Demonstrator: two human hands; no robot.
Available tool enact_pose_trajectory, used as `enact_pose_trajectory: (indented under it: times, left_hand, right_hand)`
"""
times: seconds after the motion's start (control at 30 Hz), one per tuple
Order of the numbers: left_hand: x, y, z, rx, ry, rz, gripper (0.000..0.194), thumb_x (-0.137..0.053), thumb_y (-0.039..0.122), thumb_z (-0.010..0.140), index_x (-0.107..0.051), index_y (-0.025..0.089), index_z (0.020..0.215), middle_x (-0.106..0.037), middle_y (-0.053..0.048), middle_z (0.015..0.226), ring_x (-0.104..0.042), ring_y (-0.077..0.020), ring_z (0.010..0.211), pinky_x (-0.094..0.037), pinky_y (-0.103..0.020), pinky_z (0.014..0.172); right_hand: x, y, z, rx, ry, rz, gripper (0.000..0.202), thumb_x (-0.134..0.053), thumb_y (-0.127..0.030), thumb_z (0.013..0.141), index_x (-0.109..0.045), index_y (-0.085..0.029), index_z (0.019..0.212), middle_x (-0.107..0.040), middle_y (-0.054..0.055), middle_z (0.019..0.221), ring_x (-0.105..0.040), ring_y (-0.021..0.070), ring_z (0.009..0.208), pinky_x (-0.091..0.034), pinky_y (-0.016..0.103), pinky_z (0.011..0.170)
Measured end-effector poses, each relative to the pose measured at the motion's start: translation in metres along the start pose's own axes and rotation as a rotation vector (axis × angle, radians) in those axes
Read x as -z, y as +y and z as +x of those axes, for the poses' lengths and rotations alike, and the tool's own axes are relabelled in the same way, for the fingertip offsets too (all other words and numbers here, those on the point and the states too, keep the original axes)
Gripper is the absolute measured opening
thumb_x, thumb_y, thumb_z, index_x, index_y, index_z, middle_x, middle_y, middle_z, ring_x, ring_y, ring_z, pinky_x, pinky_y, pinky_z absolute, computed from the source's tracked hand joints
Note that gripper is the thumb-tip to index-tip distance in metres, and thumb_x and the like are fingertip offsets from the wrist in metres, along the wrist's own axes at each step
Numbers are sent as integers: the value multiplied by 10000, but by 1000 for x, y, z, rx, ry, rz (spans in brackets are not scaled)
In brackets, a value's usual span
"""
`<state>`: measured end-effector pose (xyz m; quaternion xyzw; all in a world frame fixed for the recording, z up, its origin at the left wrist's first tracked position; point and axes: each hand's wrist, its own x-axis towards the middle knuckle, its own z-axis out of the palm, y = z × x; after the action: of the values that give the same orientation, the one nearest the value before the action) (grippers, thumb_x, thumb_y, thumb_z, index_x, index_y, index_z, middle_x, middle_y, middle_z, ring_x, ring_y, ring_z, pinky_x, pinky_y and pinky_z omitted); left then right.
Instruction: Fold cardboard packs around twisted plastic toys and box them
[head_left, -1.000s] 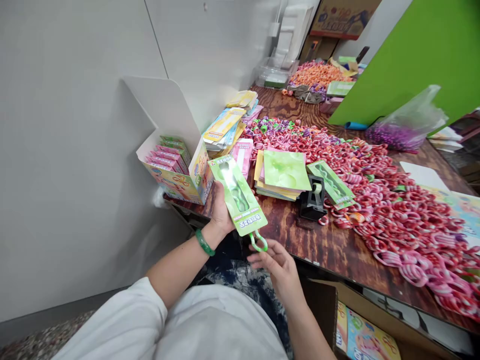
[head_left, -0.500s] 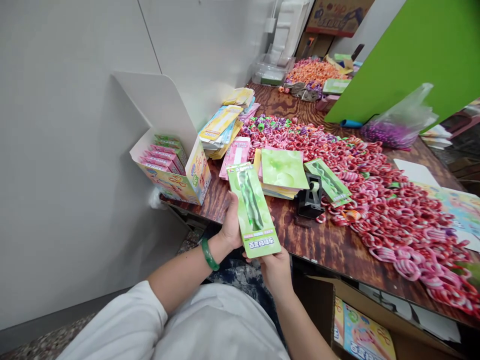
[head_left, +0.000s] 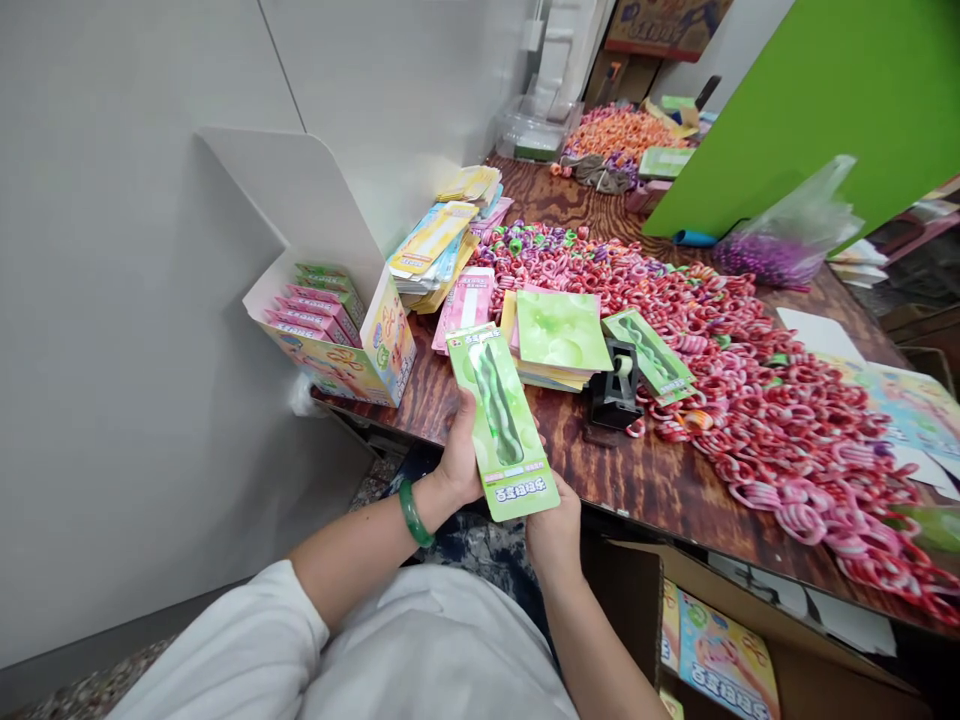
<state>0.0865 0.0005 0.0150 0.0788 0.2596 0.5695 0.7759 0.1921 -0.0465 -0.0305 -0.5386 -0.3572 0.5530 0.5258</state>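
Held between both hands is a green toy box (head_left: pixel 523 440), narrow and flat, with a window showing a twisted green-and-white toy. My left hand (head_left: pixel 463 455) grips its left edge, thumb on the front, a green bangle on the wrist. My right hand (head_left: pixel 555 525) is closed at the box's lower right end, its fingers hidden behind the box. Beyond it lie a stack of green and yellow cards (head_left: pixel 562 335), a black tape dispenser (head_left: pixel 616 390) and more green toy boxes (head_left: pixel 651 355).
At left stands a display box (head_left: pixel 337 368) with a raised lid, holding pink and green packs. Colourful packaging stacks (head_left: pixel 435 245) sit behind. A large heap of red and pink twisted rings (head_left: pixel 750 390) covers much of the table. Below the edge is an open carton (head_left: pixel 817 670).
The view has shifted slightly, so the table's contents sit a little further left and higher. Both hands keep the green toy box in nearly the same position.
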Motion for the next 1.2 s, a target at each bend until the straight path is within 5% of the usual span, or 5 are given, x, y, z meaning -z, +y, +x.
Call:
enact_pose_trajectory:
  times: [0.27,0.4,0.63,1.0,1.2]
  left_hand:
    - [-8,21,-12,253,-10,27,834,-247,831,824,-687,128,919,-731,-124,810,-695,-238,705,-561,-361,695]
    - [3,40,-18,331,-98,558,715,-406,795,813,-711,150,771,-671,-75,603,-607,-172,506,-458,-253,496]
    - [2,81,-14,-259,-230,1026,450,-821,231,679,-717,227,1117,-719,-55,996,-650,-215,952,-500,-241,820]
    - [16,61,29,-414,-332,1114,301,-773,254,751,-677,157,1019,-740,-54,955,-701,-205,902,-557,-305,834]
    - [36,52,44,-890,-491,1116,508,-730,156,808,-505,269,1249,-657,-32,1120,-696,-120,910,-565,-233,801]
  right_hand:
    - [29,-38,9,723,-242,-508,580,-733,-273,770,-526,-243,1311,-531,154,1376,-641,223,1056,-569,327,780]
    - [38,-78,15,902,-341,-636,295,-615,-194,882,-648,-237,1172,-683,106,1181,-658,233,1066,-540,373,896]
    - [30,-98,40,764,-410,-687,209,-578,-257,919,-664,-208,1103,-727,65,1013,-683,201,920,-548,311,811]
    - [26,-44,62,881,-154,-347,326,-599,-136,889,-595,-255,1192,-668,57,1007,-628,140,754,-538,276,661]
    - [30,-53,70,830,-216,-313,252,-612,-134,884,-658,-254,1100,-665,63,1036,-620,151,778,-526,281,660]
